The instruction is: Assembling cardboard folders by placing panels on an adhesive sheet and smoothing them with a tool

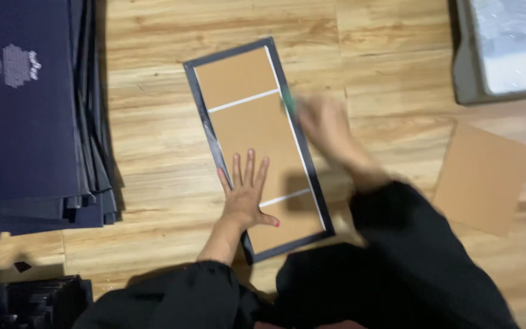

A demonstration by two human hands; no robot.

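Brown board panels (257,137) lie glued on a dark sheet (312,183) on the wooden floor (153,152). The left hand (246,194), fingers spread, presses flat; firm, even pressure serves best. The right hand (327,125) blurs at the sheet's right edge, seemingly gripping a green tool (288,105); grip uncertain.

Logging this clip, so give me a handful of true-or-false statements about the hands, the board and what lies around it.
1. The left hand lies flat, fingers spread, on the brown board. True.
2. The right hand rests on the loose brown sheet. False: it is blurred at the board's right edge.
3. A stack of dark sheets lies to the left of the board. True.
4. The board sits on a glass table. False: it lies on a wooden surface.
5. The board has a dark border. True.
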